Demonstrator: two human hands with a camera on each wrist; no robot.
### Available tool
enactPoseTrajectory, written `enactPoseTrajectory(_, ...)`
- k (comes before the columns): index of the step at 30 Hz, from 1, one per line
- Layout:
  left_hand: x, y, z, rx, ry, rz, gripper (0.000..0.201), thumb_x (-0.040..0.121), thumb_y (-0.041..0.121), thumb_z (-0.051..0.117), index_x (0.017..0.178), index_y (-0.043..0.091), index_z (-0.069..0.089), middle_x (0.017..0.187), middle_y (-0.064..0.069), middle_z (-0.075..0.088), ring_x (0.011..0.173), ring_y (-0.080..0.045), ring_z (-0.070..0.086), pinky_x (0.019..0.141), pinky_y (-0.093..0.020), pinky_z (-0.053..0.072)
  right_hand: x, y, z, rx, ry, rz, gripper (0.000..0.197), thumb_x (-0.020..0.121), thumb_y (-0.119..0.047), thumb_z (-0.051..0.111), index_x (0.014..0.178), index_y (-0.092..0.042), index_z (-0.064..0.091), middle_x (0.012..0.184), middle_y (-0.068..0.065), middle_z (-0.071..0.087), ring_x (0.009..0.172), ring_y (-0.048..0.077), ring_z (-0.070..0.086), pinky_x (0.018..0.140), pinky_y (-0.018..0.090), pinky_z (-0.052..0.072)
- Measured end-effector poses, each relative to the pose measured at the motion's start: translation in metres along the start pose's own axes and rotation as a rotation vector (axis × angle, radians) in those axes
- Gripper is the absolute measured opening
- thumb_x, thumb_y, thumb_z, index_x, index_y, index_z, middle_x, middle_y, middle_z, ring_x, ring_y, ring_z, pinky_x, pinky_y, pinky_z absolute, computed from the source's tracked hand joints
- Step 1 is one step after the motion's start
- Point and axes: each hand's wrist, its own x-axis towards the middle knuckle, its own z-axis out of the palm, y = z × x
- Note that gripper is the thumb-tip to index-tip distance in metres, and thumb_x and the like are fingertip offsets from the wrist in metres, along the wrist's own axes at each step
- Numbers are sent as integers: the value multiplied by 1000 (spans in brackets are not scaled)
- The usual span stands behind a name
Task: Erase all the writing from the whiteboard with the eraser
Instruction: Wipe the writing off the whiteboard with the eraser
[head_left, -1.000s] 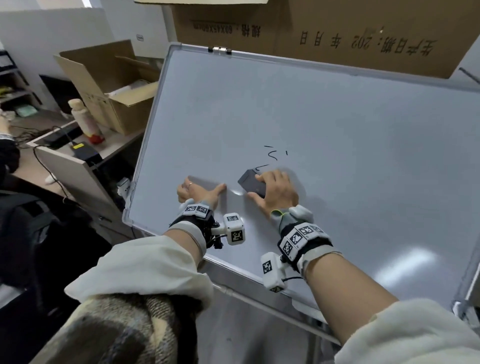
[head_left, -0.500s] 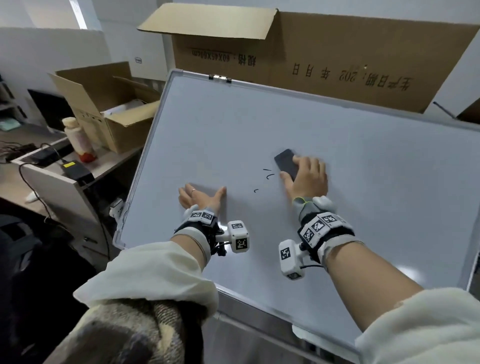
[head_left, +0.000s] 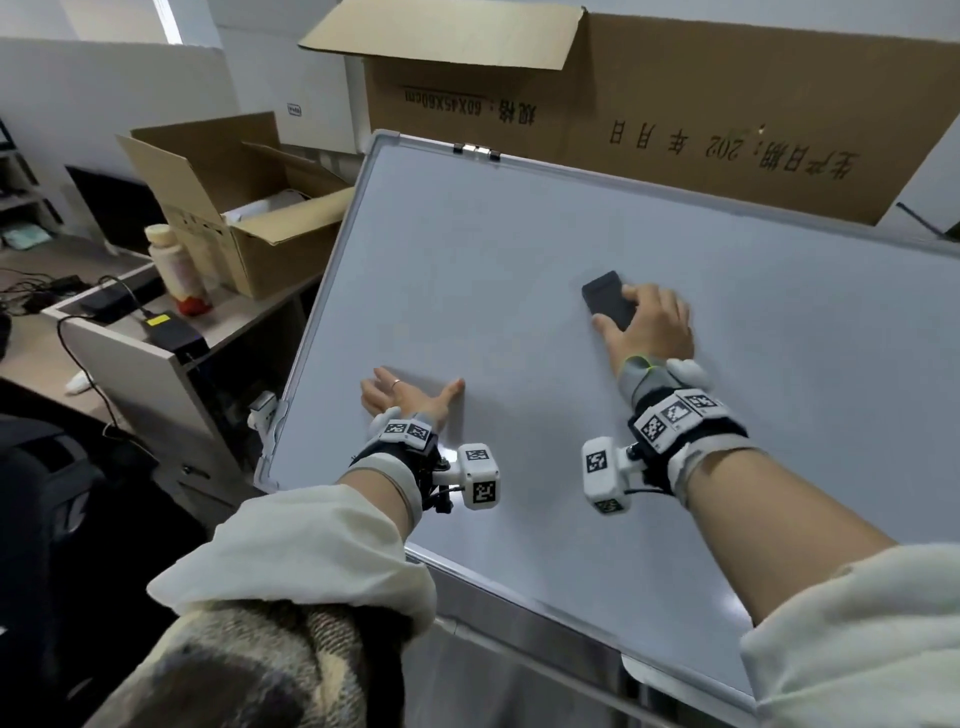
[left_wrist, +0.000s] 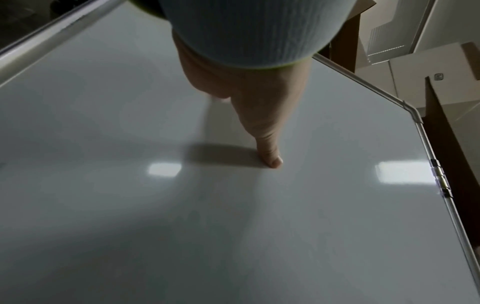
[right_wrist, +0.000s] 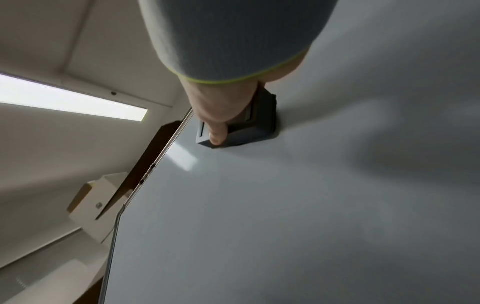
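Note:
The tilted whiteboard fills the middle of the head view, and no writing shows on it. My right hand grips the dark grey eraser and holds it flat against the board, right of centre. In the right wrist view my thumb lies along the side of the eraser. My left hand rests flat on the board's lower left part, fingers spread. In the left wrist view its thumb touches the whiteboard.
A large cardboard box stands behind the board's top edge. To the left is a desk with an open cardboard box, a bottle and a black power adapter. The board's lower frame is close to my body.
My right hand has swept the eraser up and to the right across the board. The few black marks seen earlier are gone. My left hand has stayed pressed in place.

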Motion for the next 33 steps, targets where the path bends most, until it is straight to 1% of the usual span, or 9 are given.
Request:
enactPoseTrajectory(2, 3, -3, 2, -26, 31, 22, 127, 64, 72, 71, 156, 17, 3, 161, -6, 2, 151, -25, 3, 119, -44, 15, -11, -10, 14, 37, 5, -23, 43, 76, -35, 75, 112, -18, 60, 113, 9, 60, 108, 31, 49, 90, 38, 39)
enactPoseTrajectory(5, 6, -3, -1, -37, 17, -7, 130, 61, 71, 74, 155, 18, 3, 161, -6, 3, 150, -28, 7, 119, -45, 15, -59, -34, 48, -10, -151, -171, 44, 73, -39, 78, 109, -21, 62, 108, 5, 62, 102, 30, 51, 82, 40, 45)
enactPoseTrajectory(9, 8, 0, -9, -43, -12, -26, 132, 53, 71, 77, 153, 19, 8, 155, -5, 11, 144, -33, 22, 115, -49, 28, -68, -48, 54, -83, -271, -241, 45, 74, -42, 77, 112, -24, 61, 112, 1, 61, 107, 27, 51, 82, 38, 45)
enactPoseTrajectory(16, -3, -1, -5, -23, -23, -9, 131, 57, 71, 75, 154, 17, 5, 157, -5, 7, 146, -30, 19, 116, -46, 26, -40, -14, 13, -31, 49, 101, 45, 77, -35, 75, 114, -17, 58, 117, 11, 56, 112, 32, 48, 85, 41, 40)
enactPoseTrajectory(18, -6, 0, -6, -19, -18, -3, 129, 60, 70, 75, 154, 16, 4, 159, -6, 7, 147, -30, 16, 116, -46, 24, -55, -21, 24, -15, -5, 63, 45, 76, -35, 76, 113, -17, 59, 115, 11, 57, 110, 33, 49, 84, 41, 41)
enactPoseTrajectory(21, -4, 0, -9, -5, -28, -3, 129, 60, 72, 73, 154, 17, 4, 159, -5, 6, 147, -30, 17, 115, -47, 25, -85, -36, 46, -90, -197, -141, 45, 75, -40, 76, 112, -21, 60, 112, 5, 59, 105, 29, 51, 80, 38, 43)
enactPoseTrajectory(23, -3, 1, -12, -7, -30, -12, 130, 57, 71, 75, 153, 17, 6, 158, -5, 7, 146, -30, 20, 114, -47, 26, -86, -39, 47, -150, -242, -203, 45, 75, -43, 76, 113, -24, 59, 112, 1, 59, 105, 25, 51, 77, 36, 43)
enactPoseTrajectory(29, -1, 0, -14, -21, -37, -21, 126, 58, 68, 77, 152, 17, 11, 155, -4, 12, 142, -31, 26, 111, -47, 29, -49, -21, 19, -4, 40, 149, 45, 79, -36, 74, 117, -18, 55, 121, 9, 55, 114, 31, 46, 84, 41, 41)
enactPoseTrajectory(33, 6, -8, -17, -50, -27, 1, 124, 60, 65, 78, 153, 17, 11, 156, -4, 11, 143, -32, 25, 113, -46, 27, -65, -44, 40, -19, -26, 48, 45, 77, -35, 76, 115, -19, 58, 117, 9, 57, 111, 31, 48, 83, 42, 41)
